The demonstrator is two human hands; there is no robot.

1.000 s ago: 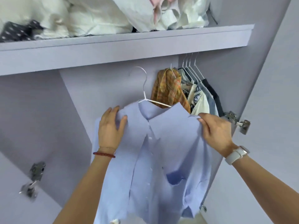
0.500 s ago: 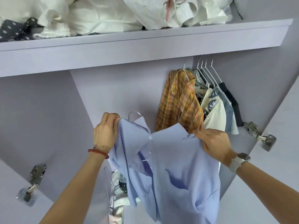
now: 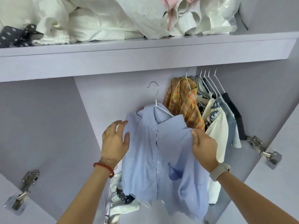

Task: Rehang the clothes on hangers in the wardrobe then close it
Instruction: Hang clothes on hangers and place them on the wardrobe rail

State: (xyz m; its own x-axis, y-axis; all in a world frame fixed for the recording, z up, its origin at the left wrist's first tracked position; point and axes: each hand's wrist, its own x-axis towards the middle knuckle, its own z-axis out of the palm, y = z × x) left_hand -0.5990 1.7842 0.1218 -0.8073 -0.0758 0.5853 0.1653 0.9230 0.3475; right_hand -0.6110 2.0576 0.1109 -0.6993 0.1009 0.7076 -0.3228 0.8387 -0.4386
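A light blue button shirt hangs on a white wire hanger, held up inside the open lilac wardrobe with the hook free in the air, below the shelf. My right hand pinches the shirt's right shoulder. My left hand is spread at the shirt's left shoulder, fingers relaxed and touching the cloth edge. Further right, an orange plaid shirt and several other garments hang on white hangers at the rail.
A shelf overhead carries piled white bedding and bags. Door hinges sit at left and right. Loose patterned clothes lie low in the wardrobe behind the shirt.
The shirt and hanger rose, so the hook now stands clear above the collar. My left hand let go of the shoulder and spread out. The right hand kept its pinch.
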